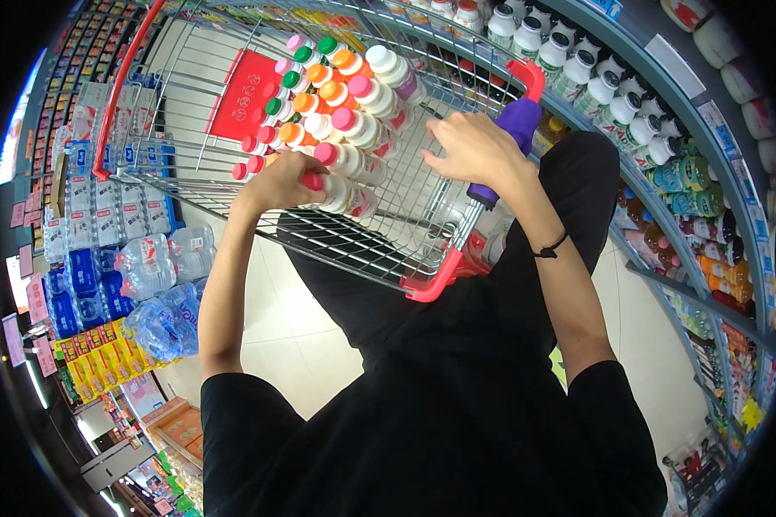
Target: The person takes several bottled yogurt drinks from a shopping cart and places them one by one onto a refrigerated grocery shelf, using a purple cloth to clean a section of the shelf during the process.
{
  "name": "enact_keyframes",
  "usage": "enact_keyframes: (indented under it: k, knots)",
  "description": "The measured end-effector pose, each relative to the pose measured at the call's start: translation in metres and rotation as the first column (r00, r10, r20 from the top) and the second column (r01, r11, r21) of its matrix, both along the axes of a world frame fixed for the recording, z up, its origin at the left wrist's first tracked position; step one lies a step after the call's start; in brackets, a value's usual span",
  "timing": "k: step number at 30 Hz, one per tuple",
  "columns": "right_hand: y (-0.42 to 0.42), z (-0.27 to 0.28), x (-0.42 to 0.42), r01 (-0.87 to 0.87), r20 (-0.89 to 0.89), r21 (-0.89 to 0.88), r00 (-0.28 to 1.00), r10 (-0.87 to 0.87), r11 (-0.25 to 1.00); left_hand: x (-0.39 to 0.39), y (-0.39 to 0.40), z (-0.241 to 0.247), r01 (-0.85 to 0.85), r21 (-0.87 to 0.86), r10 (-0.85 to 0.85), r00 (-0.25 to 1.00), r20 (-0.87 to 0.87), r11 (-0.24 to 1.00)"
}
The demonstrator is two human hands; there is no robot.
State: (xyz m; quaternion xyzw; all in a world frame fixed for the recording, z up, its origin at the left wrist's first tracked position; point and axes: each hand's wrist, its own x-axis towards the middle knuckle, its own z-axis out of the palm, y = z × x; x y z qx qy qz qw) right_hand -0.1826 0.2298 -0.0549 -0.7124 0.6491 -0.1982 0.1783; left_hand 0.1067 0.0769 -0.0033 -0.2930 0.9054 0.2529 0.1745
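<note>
A metal wire shopping cart (pixel 388 223) stands in front of me, with rows of white plastic bottles inside. Their caps are pink, red, orange, green and white. My left hand (pixel 281 184) reaches over the near side of the basket, its fingers around the red cap of a white bottle (pixel 352 199) at the end of the row. Beside that one lies another pink-capped bottle (pixel 359 165). Over the basket, close to the purple-covered handle (pixel 517 123), my right hand (pixel 472 148) is held with its fingers apart and nothing in them.
On the right, a long shelf (pixel 627 148) carries black-capped white bottles (pixel 575 72) and other drinks. To the left stand packs of bottled water (pixel 107 213), large water jugs (pixel 145 265) and yellow packages (pixel 103 362). A red panel (pixel 238 97) is fixed in the cart. Pale tiles cover the floor (pixel 291 323).
</note>
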Motion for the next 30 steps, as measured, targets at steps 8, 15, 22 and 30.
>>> enact_keyframes:
  k: [8, 15, 22, 30]
  knots:
    - [-0.003, -0.011, -0.002, 0.012, -0.058, -0.034, 0.998, -0.014, 0.999, 0.012, 0.003, -0.013, -0.027, -0.119, 0.05, 0.98, 0.194, 0.993]
    - [-0.004, -0.018, -0.002, -0.026, -0.079, -0.127, 0.997, 0.016, 0.992, 0.013, -0.002, -0.029, 0.002, -0.157, 0.04, 0.964, 0.264, 0.988]
    - [-0.006, 0.006, 0.016, 0.009, 0.236, -0.349, 0.969, 0.078, 0.937, -0.035, -0.005, -0.002, 0.129, -0.363, -0.06, 0.979, 0.196, 0.923]
    - [0.067, 0.195, 0.203, -0.533, 0.354, -0.722, 0.264, 0.897, 0.442, -0.154, -0.024, 0.008, 0.275, -0.378, -0.402, 0.86, -0.314, 0.884]
